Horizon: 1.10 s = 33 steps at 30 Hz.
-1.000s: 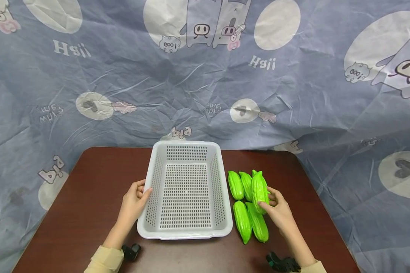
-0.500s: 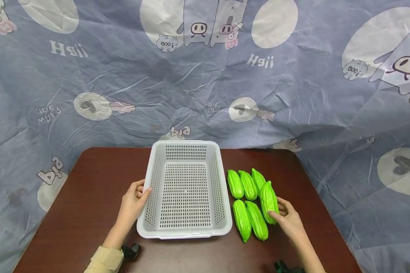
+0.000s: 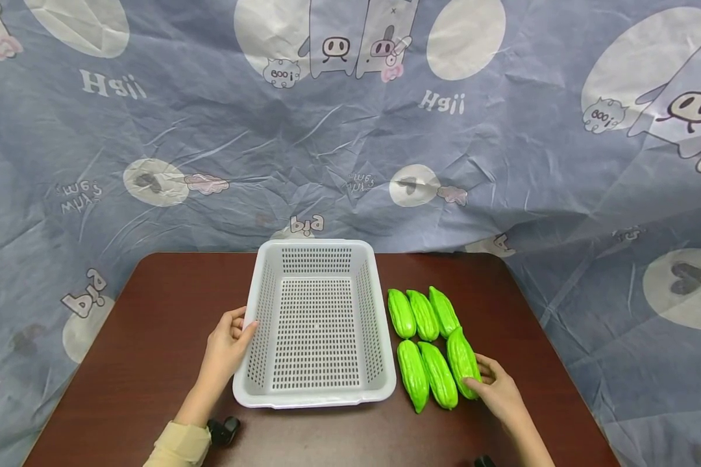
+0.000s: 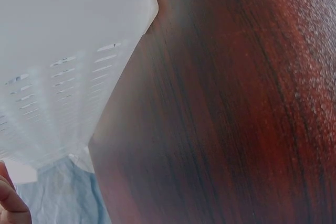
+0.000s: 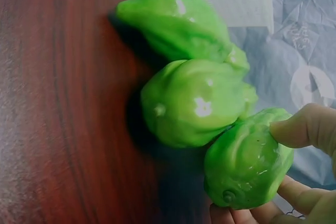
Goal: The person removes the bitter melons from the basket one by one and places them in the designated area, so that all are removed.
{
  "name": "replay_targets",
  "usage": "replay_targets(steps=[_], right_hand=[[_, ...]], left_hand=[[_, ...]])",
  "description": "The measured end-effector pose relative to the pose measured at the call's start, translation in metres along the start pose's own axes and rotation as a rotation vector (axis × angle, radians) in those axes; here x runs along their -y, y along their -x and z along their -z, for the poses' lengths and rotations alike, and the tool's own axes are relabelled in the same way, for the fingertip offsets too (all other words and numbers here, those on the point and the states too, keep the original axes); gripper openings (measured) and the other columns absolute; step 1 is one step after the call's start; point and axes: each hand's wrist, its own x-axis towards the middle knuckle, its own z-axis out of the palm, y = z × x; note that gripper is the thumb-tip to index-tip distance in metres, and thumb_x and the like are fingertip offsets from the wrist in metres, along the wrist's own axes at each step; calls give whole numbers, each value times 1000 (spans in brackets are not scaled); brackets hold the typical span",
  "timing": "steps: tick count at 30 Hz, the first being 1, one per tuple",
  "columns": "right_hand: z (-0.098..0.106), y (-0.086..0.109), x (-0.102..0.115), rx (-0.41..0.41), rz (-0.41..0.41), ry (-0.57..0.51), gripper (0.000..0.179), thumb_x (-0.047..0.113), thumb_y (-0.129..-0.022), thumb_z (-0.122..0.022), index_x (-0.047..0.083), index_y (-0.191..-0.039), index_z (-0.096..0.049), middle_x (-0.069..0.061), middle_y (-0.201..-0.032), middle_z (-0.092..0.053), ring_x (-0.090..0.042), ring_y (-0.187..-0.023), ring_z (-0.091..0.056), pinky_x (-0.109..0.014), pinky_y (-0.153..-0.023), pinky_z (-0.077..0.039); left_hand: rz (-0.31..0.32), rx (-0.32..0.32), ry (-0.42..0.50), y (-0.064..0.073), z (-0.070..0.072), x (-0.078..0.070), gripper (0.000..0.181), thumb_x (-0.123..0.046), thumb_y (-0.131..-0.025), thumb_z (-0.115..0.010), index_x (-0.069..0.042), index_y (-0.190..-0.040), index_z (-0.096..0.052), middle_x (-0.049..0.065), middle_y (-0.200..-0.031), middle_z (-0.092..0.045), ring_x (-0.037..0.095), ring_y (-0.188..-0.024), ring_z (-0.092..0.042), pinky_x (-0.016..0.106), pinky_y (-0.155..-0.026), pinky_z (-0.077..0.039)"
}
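My left hand (image 3: 224, 340) grips the left rim of a white perforated plastic basket (image 3: 315, 399), thumb over the rim and fingers outside. The basket holds nothing. In the left wrist view its slotted side wall (image 4: 58, 51) fills the upper left. My right hand (image 3: 498, 390) pinches a bright green bitter melon (image 3: 463, 363) between thumb and fingers. That melon (image 5: 247, 166) lies against its neighbour (image 5: 191, 103) in the right wrist view. It is at the right end of the near row, beside two bitter melons (image 3: 438, 376); three more (image 3: 424, 316) form a far row.
The dark brown table (image 3: 169, 311) extends to both sides of the basket. A grey-blue cloth (image 3: 304, 155) with cartoon prints hangs behind the table's far edge. The melons lie close to the basket's right side.
My right hand has brought its bitter melon down and right, from above the far row to the right end of the near row. My left hand has kept its grip on the basket.
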Motion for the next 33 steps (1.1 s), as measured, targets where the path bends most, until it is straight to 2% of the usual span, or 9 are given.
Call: replay_targets(steps=[18, 33], right_hand=[[-7, -4, -19, 24, -49, -3, 66, 21, -93, -66, -5, -146, -37, -32, -137, -49, -42, -119, -54, -36, -83, -52], [-8, -4, -17, 29, -49, 14, 72, 30, -95, -65, -3, -149, -32, -33, -141, -45, -46, -125, -50, -45, -91, -51]], left_hand=[[2, -6, 7, 0, -1, 2, 48, -19, -94, -68, 2, -135, -52, 13, -97, -63, 8, -72, -53, 18, -62, -47], [-1, -9, 9, 0, -1, 0, 48, -20, -94, -68, 1, -135, -52, 13, -98, -64, 8, -72, -52, 18, -62, -46]])
